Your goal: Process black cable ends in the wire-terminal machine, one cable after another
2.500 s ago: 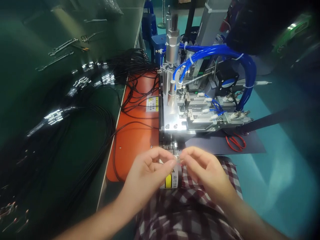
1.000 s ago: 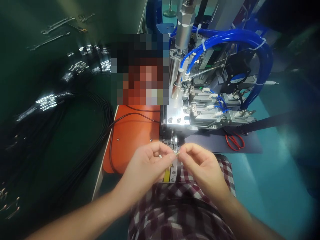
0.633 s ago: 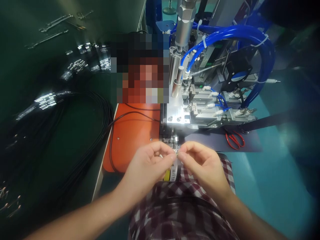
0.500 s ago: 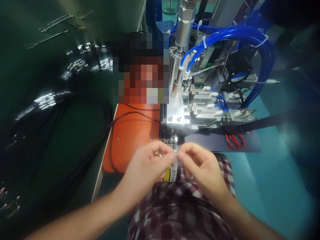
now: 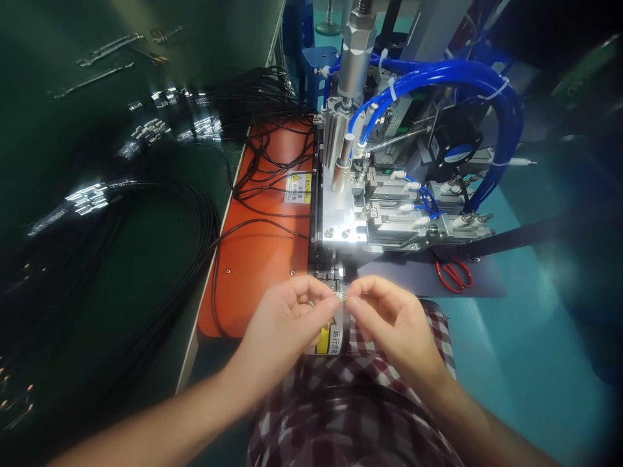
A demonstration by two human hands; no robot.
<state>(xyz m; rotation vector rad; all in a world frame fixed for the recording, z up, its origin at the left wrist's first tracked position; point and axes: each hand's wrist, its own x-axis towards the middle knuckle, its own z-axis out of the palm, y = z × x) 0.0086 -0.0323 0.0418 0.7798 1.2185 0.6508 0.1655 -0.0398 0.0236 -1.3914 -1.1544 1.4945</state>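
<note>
My left hand (image 5: 287, 324) and my right hand (image 5: 389, 321) meet fingertip to fingertip over my lap, just in front of the machine. Both pinch a tiny metal part (image 5: 343, 298) between thumb and forefinger; its shape is too small to make out. Behind the hands stands a metal pneumatic machine (image 5: 360, 214) with blue air hoses (image 5: 457, 74) on an orange base plate (image 5: 263, 259). A yellow and white warning label (image 5: 329, 339) on the machine's front shows between my hands.
Bundles of black cables (image 5: 146, 220) with shiny metal ends lie on the dark green bench at left, some running over the orange plate. Red-handled scissors (image 5: 455, 274) lie on a dark sheet right of the machine. Wrenches (image 5: 104, 48) rest far back left. Teal floor lies at right.
My hands have stayed pinched together on the small part with only slight finger shifts. The view has tilted up and shifted a little.
</note>
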